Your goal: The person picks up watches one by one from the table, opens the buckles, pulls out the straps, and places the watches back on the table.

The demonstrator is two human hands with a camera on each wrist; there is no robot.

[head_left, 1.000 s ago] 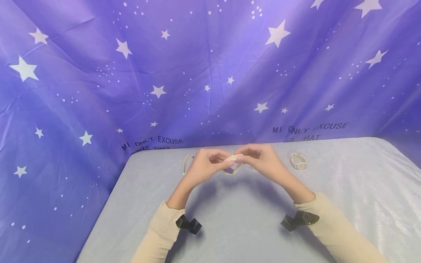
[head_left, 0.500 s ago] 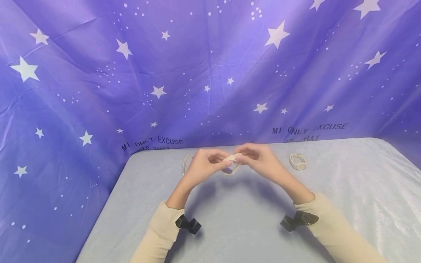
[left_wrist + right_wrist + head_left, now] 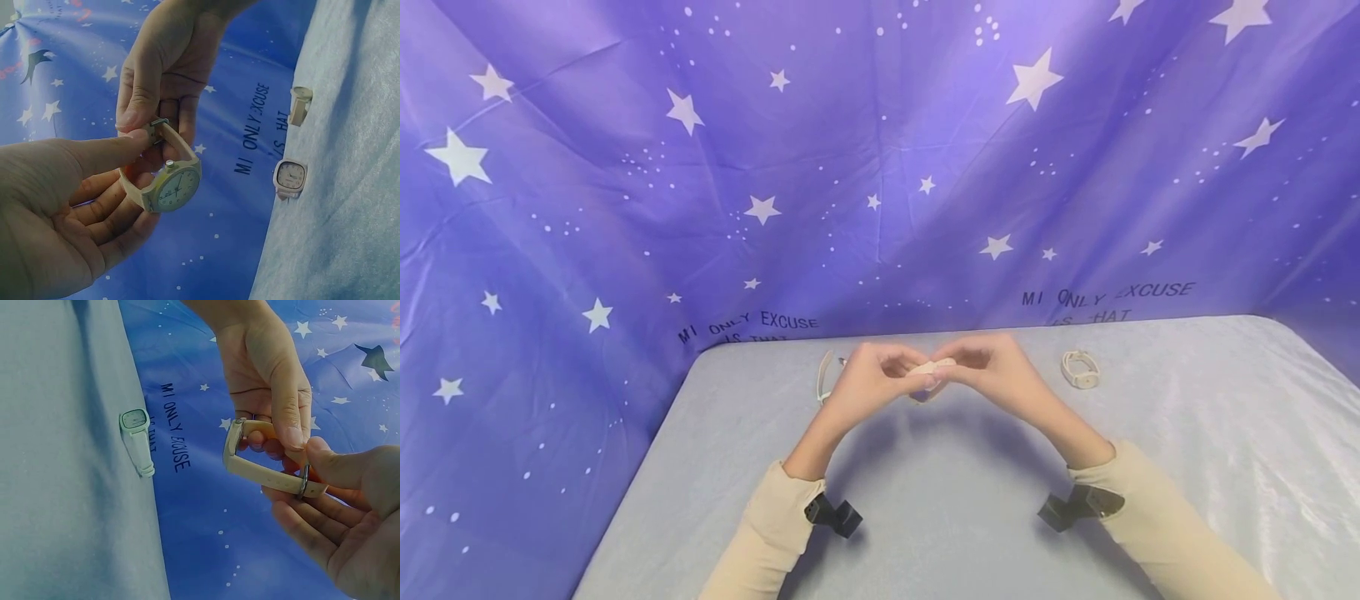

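Both hands hold a cream wristwatch (image 3: 178, 189) with a round dial, raised above the table. Its strap (image 3: 269, 474) forms a loop, the end passing through a metal buckle (image 3: 304, 481). My left hand (image 3: 874, 379) pinches the strap between thumb and fingers. From the other side my right hand (image 3: 992, 371) pinches it close to the buckle, the two thumbs nearly touching. In the right wrist view the left thumb (image 3: 289, 428) lies on the strap near the right thumb (image 3: 322, 456). In the head view fingers hide most of the watch.
A pale watch (image 3: 1080, 371) lies on the grey cloth-covered table (image 3: 940, 517) to the right. Another light strap (image 3: 824, 375) is partly behind the left hand. The left wrist view has a square-faced watch (image 3: 291, 176). A purple starry curtain (image 3: 850, 125) hangs behind the table.
Both hands have lowered slightly and their thumbs have drawn closer together over the strap. The strap loop shows less in the head view. The watches on the table have not moved.
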